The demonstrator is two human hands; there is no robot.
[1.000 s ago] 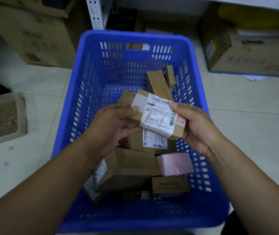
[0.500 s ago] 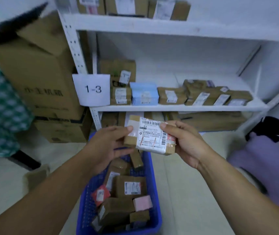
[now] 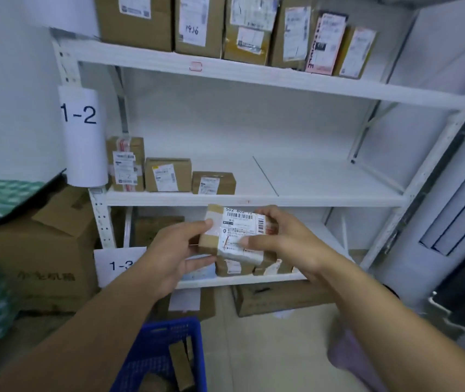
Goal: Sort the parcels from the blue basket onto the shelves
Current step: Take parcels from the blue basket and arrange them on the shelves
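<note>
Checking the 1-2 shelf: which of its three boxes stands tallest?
The leftmost box, beside the 1-2 sign; the middle box and right box are lower.

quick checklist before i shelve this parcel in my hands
1. Grip: left hand and right hand both hold the parcel by its ends: ok.
2. Label faces the camera: ok.
3. Which shelf the label names: print blurred and partly covered by the right hand: cannot tell.
4. Free room on shelf 1-2: bare board to the right of its three small boxes: ok.
5. Way to that shelf: the parcel is held just below its front edge, with nothing between: ok.
</note>
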